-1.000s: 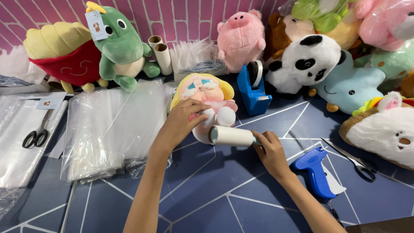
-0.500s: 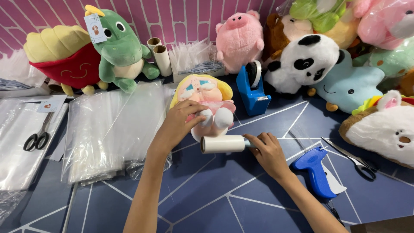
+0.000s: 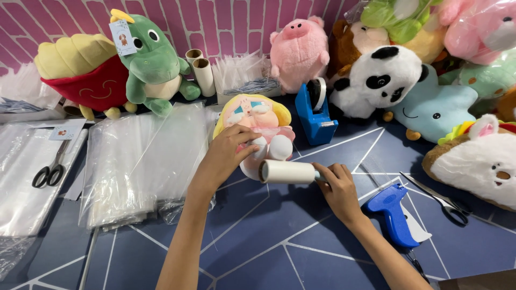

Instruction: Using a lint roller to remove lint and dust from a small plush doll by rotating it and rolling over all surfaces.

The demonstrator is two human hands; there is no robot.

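Doll [image 3: 257,121] with yellow hair, lying under the left hand [image 3: 223,156] that closes on its body, while the right hand [image 3: 336,185] grips a white lint roller [image 3: 285,172] against its lower edge, where loose hold could let it slide.

A toy-packing workbench: plush toys [image 3: 299,51], clear plastic bags [image 3: 142,161], tape dispenser [image 3: 314,110].

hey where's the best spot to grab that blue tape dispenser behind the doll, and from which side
Probably the blue tape dispenser is best taken across its narrow body, fingers on its two flat side walls, coming from above. It stands upright on its long base, with the tape roll at the top rear. The front is the doubtful end, since the cutter likely sits there. The pig plush crowds the back, so above looks the freest way in.
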